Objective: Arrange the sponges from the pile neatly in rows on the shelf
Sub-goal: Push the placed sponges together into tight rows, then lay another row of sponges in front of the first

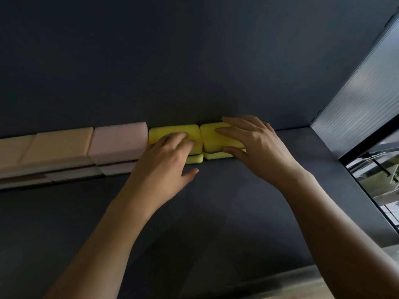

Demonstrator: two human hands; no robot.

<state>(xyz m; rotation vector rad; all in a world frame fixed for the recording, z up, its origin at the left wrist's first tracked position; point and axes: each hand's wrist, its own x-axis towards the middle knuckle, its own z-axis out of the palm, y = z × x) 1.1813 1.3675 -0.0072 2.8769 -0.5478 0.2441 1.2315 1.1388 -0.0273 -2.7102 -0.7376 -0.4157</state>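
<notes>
Hands lie palm-down on two adjacent stacks of yellow sponges at the back of the shelf point(237, 201). The left hand point(166, 160) is open, its fingers slightly bent and pressing the top of the left upper yellow sponge point(164, 131); its thumb is clear of the stack, above the shelf surface. The right hand point(257, 145) is open too, its fingers straight across the top of the right upper yellow sponge point(212, 141) and its thumb against the front face of that stack. Each upper sponge sits flat on a lower yellow sponge point(216, 156), broad face up. The two stacks touch side by side, rear edges against the back wall point(194, 61), long axis running left to right along the wall. Directly left of them, touching, stands a pink sponge point(118, 140), followed by cream sponges point(58, 145), all in the same line and stacked on a lower layer point(75, 172). A ribbed panel point(356, 93) closes the right end.
</notes>
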